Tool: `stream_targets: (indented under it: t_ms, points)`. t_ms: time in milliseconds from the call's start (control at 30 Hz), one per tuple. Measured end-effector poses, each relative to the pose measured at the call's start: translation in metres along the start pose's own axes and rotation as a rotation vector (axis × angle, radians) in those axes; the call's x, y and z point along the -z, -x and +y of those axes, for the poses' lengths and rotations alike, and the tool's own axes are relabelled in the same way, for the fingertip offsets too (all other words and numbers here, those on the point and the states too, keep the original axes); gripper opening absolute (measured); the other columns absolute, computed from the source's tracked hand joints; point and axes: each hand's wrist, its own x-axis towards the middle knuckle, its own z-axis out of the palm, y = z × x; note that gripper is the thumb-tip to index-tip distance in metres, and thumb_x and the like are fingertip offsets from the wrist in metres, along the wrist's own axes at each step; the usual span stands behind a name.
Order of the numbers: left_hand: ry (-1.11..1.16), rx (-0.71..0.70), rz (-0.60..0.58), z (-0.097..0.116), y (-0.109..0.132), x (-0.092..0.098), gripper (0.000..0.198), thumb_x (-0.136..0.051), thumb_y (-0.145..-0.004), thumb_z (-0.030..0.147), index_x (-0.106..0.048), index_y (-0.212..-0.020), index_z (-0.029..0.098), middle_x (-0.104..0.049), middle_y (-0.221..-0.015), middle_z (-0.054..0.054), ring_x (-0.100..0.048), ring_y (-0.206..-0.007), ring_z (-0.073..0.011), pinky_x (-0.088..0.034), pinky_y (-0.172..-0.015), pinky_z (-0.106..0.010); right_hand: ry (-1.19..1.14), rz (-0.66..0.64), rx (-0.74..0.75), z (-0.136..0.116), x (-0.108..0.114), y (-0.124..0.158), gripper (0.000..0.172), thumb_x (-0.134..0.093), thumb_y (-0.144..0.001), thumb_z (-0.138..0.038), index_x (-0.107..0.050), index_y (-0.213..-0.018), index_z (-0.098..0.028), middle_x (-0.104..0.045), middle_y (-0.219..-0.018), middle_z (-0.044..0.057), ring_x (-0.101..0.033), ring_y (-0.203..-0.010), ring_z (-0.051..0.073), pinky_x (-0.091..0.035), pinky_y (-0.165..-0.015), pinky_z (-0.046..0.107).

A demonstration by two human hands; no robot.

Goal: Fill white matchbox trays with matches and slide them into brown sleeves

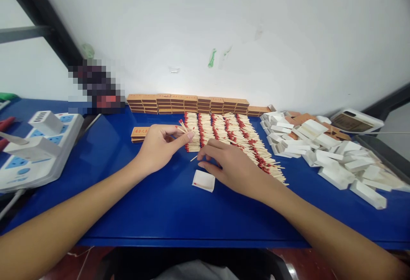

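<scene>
My left hand (162, 145) is closed in a pinch on a small bunch of red-tipped matches (183, 127), held just left of the long pile of matches (237, 137) laid out on the blue table (160, 211). My right hand (229, 164) rests palm down on the table in front of that pile, fingers curled, fingertips touching a single loose match (194, 158). Just below its fingers lies a small white open matchbox tray (204, 181) with one match in it.
A row of stacked brown matchboxes (188, 104) lines the wall behind the pile. One brown box (140, 134) lies by my left hand. A heap of white empty trays (323, 149) fills the right side. A white power strip (35, 149) sits far left.
</scene>
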Motion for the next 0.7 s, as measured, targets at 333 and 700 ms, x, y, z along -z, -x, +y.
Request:
stream_targets:
  t_ms: [333,700]
  points:
    - [0.014,-0.025,0.021,-0.002,-0.003,0.004,0.039,-0.081,-0.089,0.055,-0.083,-0.082,0.017,-0.082,-0.085,-0.006,-0.072,-0.079,-0.0209,-0.051,-0.07,-0.03,0.24,-0.209,0.072,-0.005,-0.005,-0.039,0.009,-0.059,-0.108,-0.016,-0.066,-0.104,-0.015,-0.068,-0.115,0.012,-0.068,-0.091,0.019,-0.047,-0.075,0.031]
    - [-0.034,-0.038,0.004,-0.003,-0.003,0.004,0.041,-0.078,-0.091,0.058,-0.083,-0.083,0.017,-0.082,-0.086,-0.006,-0.071,-0.08,-0.0217,-0.051,-0.07,-0.032,-0.134,0.066,0.029,0.014,0.017,0.012,0.025,-0.052,-0.11,-0.025,-0.076,-0.116,-0.023,-0.075,-0.105,0.008,-0.069,-0.091,0.02,-0.052,-0.08,0.033]
